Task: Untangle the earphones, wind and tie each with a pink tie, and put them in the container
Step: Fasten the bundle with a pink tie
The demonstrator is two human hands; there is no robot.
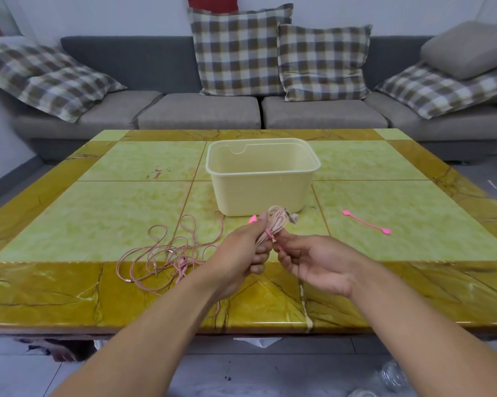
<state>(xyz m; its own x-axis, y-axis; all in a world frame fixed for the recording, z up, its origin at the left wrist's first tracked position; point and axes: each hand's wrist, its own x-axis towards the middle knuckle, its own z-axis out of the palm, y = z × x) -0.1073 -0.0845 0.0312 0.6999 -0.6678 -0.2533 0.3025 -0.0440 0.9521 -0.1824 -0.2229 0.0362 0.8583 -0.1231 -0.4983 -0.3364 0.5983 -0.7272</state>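
Meanwhile, left hand [243, 253] fingers clamp one wound earphone bundle [273, 224] while right hand [307, 259] pinches its pink tie [270, 234]; beyond them the container [263, 174] looks empty, and the second earphone [167, 253] and spare tie [366, 222] wait on the tabletop [112, 210].

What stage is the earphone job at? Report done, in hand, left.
Done: one earphone bundle is wound.
In hand: left hand grips it; right hand pinches the pink tie around it.
Left: container looks empty; loose earphones and spare tie wait.
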